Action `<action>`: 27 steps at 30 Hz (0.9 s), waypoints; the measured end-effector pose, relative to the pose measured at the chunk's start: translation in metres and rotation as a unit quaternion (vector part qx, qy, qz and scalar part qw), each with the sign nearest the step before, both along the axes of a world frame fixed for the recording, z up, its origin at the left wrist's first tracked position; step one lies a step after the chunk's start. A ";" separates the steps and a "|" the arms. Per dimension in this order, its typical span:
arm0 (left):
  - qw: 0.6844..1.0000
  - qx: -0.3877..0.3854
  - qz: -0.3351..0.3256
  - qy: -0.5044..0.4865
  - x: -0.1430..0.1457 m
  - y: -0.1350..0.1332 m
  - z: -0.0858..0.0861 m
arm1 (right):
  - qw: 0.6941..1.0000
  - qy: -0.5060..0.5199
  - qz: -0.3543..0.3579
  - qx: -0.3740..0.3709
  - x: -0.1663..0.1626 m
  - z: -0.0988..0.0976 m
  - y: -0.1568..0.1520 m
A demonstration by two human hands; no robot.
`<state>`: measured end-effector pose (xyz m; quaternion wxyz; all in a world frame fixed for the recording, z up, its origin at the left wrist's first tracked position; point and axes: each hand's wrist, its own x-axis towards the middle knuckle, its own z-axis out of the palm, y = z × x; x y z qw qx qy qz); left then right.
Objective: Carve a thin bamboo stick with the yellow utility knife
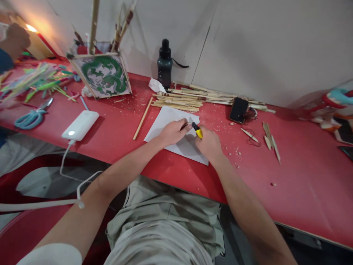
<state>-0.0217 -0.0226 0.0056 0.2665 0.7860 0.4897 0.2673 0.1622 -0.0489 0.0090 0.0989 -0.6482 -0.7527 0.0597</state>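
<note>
My right hand (pixel 210 144) is wrapped round a yellow-and-black utility knife (pixel 197 130), its blade pointing up and left. Close beside it, my left hand (pixel 174 132) is closed with the fingertips pinched on a small thin dark piece (pixel 183 126), too small to name surely. The blade tip is right by the left fingertips; whether they touch I cannot tell. Both hands are over a sheet of white paper (pixel 162 121) on the red table (pixel 171 171). Pale wood shavings are scattered around the paper.
Bamboo sticks (pixel 179 103) are piled behind the paper, near a dark bottle (pixel 164 66). Leftward are a single stick (pixel 142 118), a white power bank (pixel 80 126) with cable, blue scissors (pixel 32 117) and a dragon-pictured holder (pixel 106 76). A phone (pixel 239 110) lies right. Another person's hand (pixel 16 39) shows far left.
</note>
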 end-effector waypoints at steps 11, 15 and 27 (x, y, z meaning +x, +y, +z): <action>0.996 -0.019 -0.066 -0.062 -0.001 0.000 -0.006 | 0.999 0.030 0.030 -0.024 -0.003 -0.001 -0.001; 0.996 -0.013 -0.068 -0.051 -0.002 0.000 -0.006 | 0.999 0.014 0.029 -0.017 -0.003 -0.001 -0.001; 0.998 -0.009 -0.042 -0.045 0.000 0.000 -0.007 | 1.000 -0.004 -0.009 -0.001 -0.001 0.002 -0.001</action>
